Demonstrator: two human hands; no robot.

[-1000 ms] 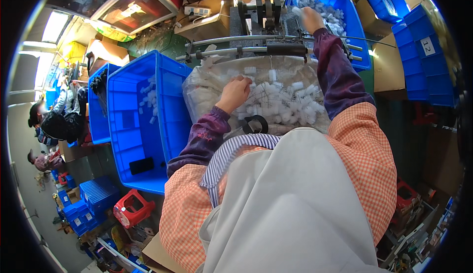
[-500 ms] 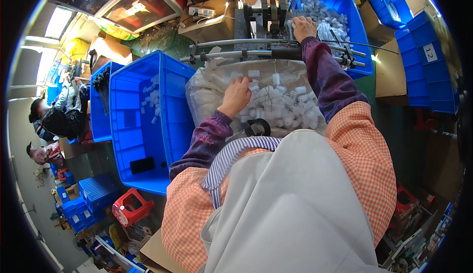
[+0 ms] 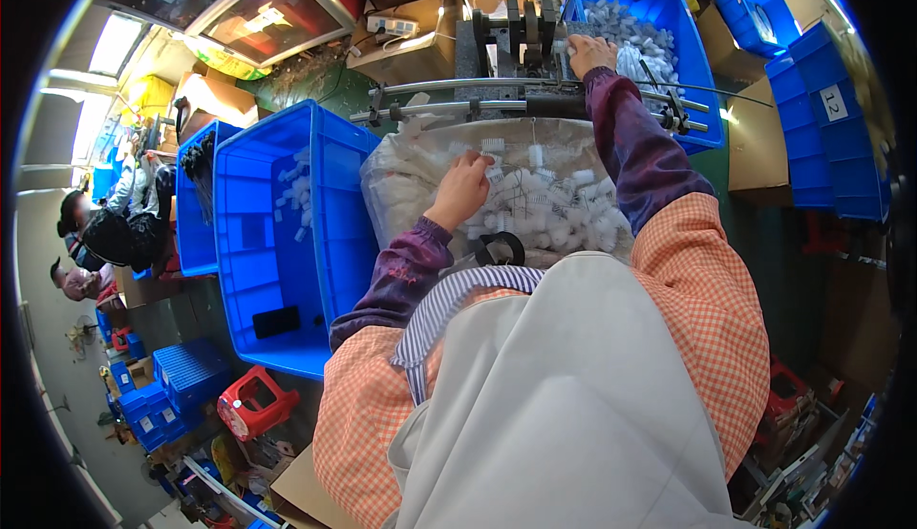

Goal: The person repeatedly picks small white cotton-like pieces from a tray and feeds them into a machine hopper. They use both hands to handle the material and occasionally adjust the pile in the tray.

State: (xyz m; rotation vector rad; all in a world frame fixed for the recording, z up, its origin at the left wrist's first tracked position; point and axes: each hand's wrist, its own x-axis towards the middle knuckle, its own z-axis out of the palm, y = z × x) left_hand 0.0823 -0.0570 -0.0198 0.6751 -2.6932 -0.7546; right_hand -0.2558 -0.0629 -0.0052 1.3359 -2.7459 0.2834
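My left hand [image 3: 461,189] hovers over the left side of a clear plastic bag [image 3: 390,178], its fingers bent and drawn together; what they hold, if anything, is too small to make out. White ridged plastic pieces [image 3: 559,206] fill the bag, some with comb-like teeth. Farther off, my right hand [image 3: 592,55] is at the right end of a dark metal machine [image 3: 521,44], fingers curled round something I cannot make out. Two metal rods [image 3: 449,107] run across between the machine and the bag. A dark ring-shaped object [image 3: 501,245] lies at the bag's near edge.
At the left stands a deep blue crate [image 3: 272,281] with some white pieces and a black phone-like object [image 3: 276,322]. Behind my right hand, another blue crate [image 3: 705,71] holds many white pieces. A red stool [image 3: 256,402] stands lower left. Cardboard boxes [image 3: 406,47] lie behind.
My left hand has shifted very slightly, with its fingers bent a little differently. My right hand has stayed at the machine's right end, a touch farther right.
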